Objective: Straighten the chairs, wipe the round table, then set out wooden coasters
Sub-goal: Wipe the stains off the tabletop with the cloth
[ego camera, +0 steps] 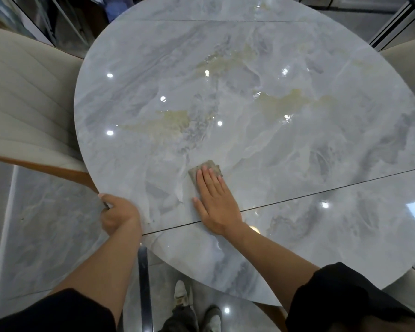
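Right hand (212,202) is flat, fingers straight and together, palm pressing a folded grey cloth (207,165) onto the glossy marble surface (285,149). It pins the cloth, it doesn't grasp it, which spreads the pressure for a wipe. Left hand (118,215) is at the near-left rim, fingers curled over the edge and gripping it, likely a brace while leaning in. The cloth sits in the near half, just beyond the thin seam line. Only its far end shows past the fingertips, that strip running crosswise, so I cannot tell its true long axis. The fingers point away toward the centre, angled slightly left. A cream chair (27,104) is tucked against the left rim and a second chair (410,61) sits far right. No coasters are in view, so this looks like the wiping step.
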